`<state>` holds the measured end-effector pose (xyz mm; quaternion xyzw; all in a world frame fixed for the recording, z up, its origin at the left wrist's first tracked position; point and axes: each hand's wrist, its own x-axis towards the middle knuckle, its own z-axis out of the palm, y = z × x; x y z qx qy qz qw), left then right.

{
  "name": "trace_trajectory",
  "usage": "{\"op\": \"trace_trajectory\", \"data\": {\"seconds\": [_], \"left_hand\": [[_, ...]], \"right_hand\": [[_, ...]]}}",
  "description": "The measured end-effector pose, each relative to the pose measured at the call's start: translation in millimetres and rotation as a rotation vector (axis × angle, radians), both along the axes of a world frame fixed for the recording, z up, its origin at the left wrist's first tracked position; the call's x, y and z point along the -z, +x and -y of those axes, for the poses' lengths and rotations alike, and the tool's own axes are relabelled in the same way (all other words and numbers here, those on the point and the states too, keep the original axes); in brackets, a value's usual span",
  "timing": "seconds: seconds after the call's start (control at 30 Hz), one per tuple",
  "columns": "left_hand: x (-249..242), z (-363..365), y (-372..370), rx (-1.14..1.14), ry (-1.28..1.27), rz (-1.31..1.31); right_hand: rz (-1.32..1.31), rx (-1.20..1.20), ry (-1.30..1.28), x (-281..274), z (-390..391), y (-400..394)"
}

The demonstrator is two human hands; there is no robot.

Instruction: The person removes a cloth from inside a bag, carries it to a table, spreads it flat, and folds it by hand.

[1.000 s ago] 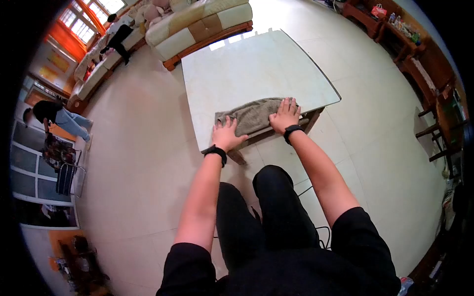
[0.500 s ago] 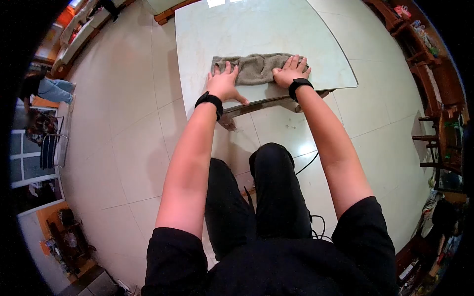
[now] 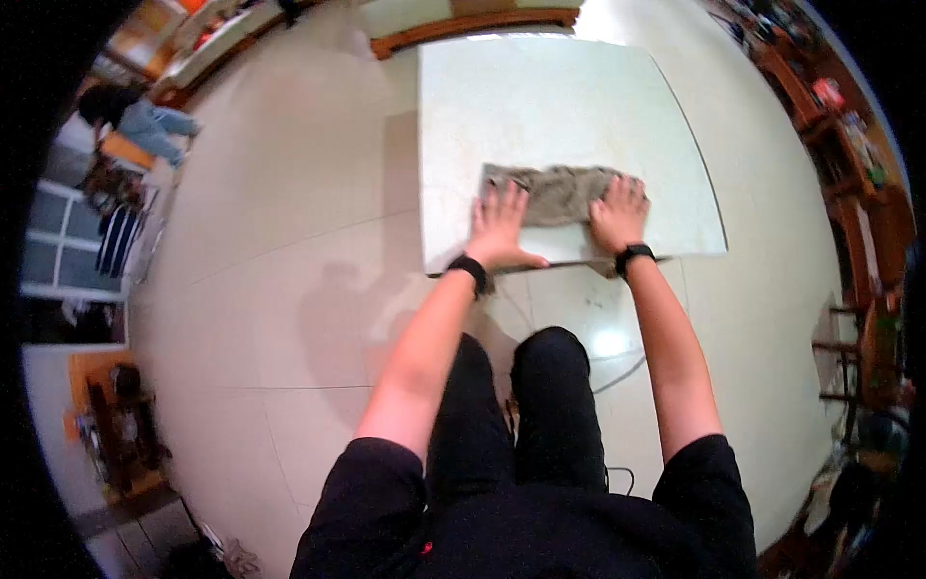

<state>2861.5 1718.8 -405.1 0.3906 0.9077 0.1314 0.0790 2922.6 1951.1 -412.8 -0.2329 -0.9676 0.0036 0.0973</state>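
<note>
A folded grey-brown cloth (image 3: 561,196) lies as a wide strip across the near part of a pale, smooth-topped table (image 3: 545,101). My left hand (image 3: 499,230) is flat at the cloth's left end, fingers stretched forward onto it and thumb pointing right along the table's near edge. At the right end, my right hand (image 3: 620,214) presses down with its fingers extended over the cloth. Both hands are open, palms down, and neither is wrapped around the cloth. A black band circles each wrist.
Beyond the table stands furniture with a wooden base rail (image 3: 473,29). Dark wooden shelves (image 3: 849,174) with assorted items line the right side. A person in jeans (image 3: 154,125) is at the far left. A cable (image 3: 622,374) lies on the tiled floor near my knees.
The view has shifted, so the table, cloth and hands appear lower and farther right. Both hands stay on the ends of the cloth, which keeps about the same place on the table.
</note>
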Motion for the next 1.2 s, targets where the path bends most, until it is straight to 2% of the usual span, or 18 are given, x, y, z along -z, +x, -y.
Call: {"op": "trace_trajectory", "data": {"seconds": [0.03, 0.2, 0.3, 0.4, 0.53, 0.57, 0.6, 0.63, 0.73, 0.77, 0.83, 0.87, 1.1, 1.2], "left_hand": [[5, 3, 6, -0.004, 0.039, -0.020], [-20, 7, 37, -0.057, -0.158, -0.156], [-17, 5, 43, -0.093, -0.032, -0.216], [-34, 13, 49, -0.102, -0.036, -0.207], [-41, 16, 42, -0.132, 0.021, -0.320], [-39, 15, 45, -0.167, 0.058, -0.341], [-50, 13, 51, -0.172, 0.211, -0.417], [-40, 7, 51, -0.169, 0.216, -0.410], [-15, -9, 44, -0.176, 0.111, -0.628], [-9, -17, 45, -0.212, 0.005, -0.716], [-27, -29, 56, -0.209, -0.241, -0.841], [-28, -27, 58, -0.197, -0.281, -0.835], [-25, -36, 42, -0.076, -0.341, -0.772], [-34, -33, 46, -0.061, -0.367, -0.903]], "right_hand": [[-0.026, -0.035, 0.036, 3, -1, 4], [-0.081, -0.189, 0.056, -10, -1, 24], [-0.042, -0.202, 0.066, -14, -4, 26], [-0.042, -0.192, 0.041, -27, -1, 29], [-0.018, -0.190, -0.056, -29, -3, 27], [0.005, -0.223, -0.087, -31, -8, 31], [0.017, -0.245, -0.097, -32, -13, 31], [0.043, -0.257, -0.110, -28, -20, 30], [0.152, -0.249, -0.188, -27, -33, 18], [0.202, -0.251, -0.208, -25, -37, 19], [0.212, -0.298, -0.161, -38, -48, 19], [0.243, -0.292, -0.155, -43, -45, 23], [0.363, -0.226, -0.125, -64, -35, 17], [0.342, -0.224, -0.119, -61, -33, 18]]}}
